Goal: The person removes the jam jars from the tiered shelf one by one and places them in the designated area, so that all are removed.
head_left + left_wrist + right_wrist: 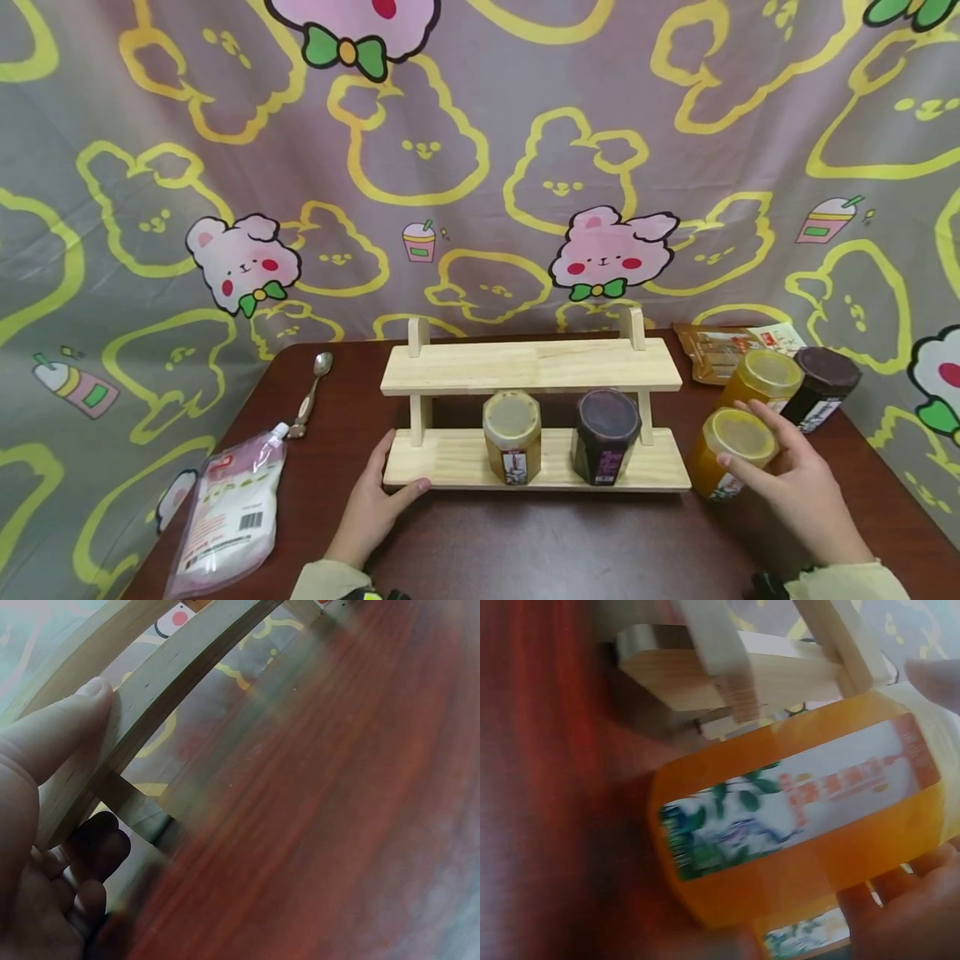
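A two-tier light wooden shelf rack [536,367] stands on the table, its left lower end gripped by my left hand [369,507]. In the left wrist view the thumb [71,724] lies on the plank, with the fingers curled at its end. On the lower tier sit a jar with yellowish contents [513,442] and a dark purple jar [606,437]. Right of the rack, my right hand [802,492] holds an orange-yellow jar [723,458] between thumb and fingers. Its label [795,799], with green leaves, faces the right wrist camera.
Behind the held jar stand another orange-yellow jar [759,379] and a dark jar [821,383]. A brown packet [712,350] lies at the back right. On the left are a spoon [311,392] and a spouted clear pouch with white contents [232,508]. A patterned curtain [480,225] hangs behind.
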`<action>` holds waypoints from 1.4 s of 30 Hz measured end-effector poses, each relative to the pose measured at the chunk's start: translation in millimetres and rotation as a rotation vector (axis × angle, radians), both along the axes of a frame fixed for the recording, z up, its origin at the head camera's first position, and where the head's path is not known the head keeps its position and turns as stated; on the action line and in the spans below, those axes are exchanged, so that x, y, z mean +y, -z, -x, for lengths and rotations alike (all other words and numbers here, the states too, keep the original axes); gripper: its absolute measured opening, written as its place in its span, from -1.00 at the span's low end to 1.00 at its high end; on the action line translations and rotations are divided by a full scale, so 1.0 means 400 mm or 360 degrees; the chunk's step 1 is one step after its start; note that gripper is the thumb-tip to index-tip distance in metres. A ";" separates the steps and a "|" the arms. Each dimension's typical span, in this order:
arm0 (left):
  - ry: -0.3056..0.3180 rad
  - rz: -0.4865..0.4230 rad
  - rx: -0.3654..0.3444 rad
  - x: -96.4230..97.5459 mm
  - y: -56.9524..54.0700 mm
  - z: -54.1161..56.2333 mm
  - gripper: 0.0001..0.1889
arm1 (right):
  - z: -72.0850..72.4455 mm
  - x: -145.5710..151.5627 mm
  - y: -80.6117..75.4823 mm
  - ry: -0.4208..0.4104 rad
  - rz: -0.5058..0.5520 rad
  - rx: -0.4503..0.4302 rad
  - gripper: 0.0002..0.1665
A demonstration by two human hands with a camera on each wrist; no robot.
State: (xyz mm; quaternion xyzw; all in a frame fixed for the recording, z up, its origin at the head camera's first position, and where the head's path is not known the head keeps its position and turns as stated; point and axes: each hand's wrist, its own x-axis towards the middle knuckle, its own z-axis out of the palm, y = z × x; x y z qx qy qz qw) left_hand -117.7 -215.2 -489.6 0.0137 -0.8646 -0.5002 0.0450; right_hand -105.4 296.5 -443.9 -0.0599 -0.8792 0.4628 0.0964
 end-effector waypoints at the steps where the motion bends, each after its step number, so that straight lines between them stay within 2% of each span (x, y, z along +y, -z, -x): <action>1: 0.0000 -0.0003 -0.0001 0.001 0.002 0.001 0.09 | -0.002 0.001 0.005 0.0004 0.0008 -0.0040 0.19; 4: -0.0001 -0.0010 -0.0001 0.002 0.008 0.003 0.09 | -0.008 0.004 0.027 0.0043 0.0038 -0.0134 0.23; 7: -0.0004 -0.0025 -0.0005 0.004 0.014 0.006 0.11 | -0.013 0.006 0.056 0.0090 0.0117 -0.0144 0.17; 13: -0.0007 -0.0016 -0.0004 0.010 0.011 0.010 0.10 | -0.028 0.004 0.108 0.0156 0.0333 -0.0038 -0.22; 16: -0.0003 -0.0012 -0.0012 0.013 0.009 0.010 0.09 | -0.036 0.002 0.120 0.0161 0.0377 -0.0019 -0.34; 22: -0.0003 -0.0002 0.0003 0.013 0.009 0.008 0.08 | -0.041 -0.002 0.122 0.0228 0.0381 -0.0062 -0.21; 29: -0.0023 -0.0017 -0.0011 0.005 0.012 0.007 0.11 | -0.037 -0.013 0.126 0.0326 0.0514 -0.0061 -0.25; 34: -0.0020 -0.0014 -0.0031 -0.003 0.008 0.010 0.13 | -0.033 -0.028 0.116 0.0433 0.0424 -0.0152 -0.09; 42: -0.0015 -0.0035 -0.0059 -0.005 0.002 0.007 0.14 | -0.020 -0.037 0.103 0.0544 0.0139 -0.0187 -0.11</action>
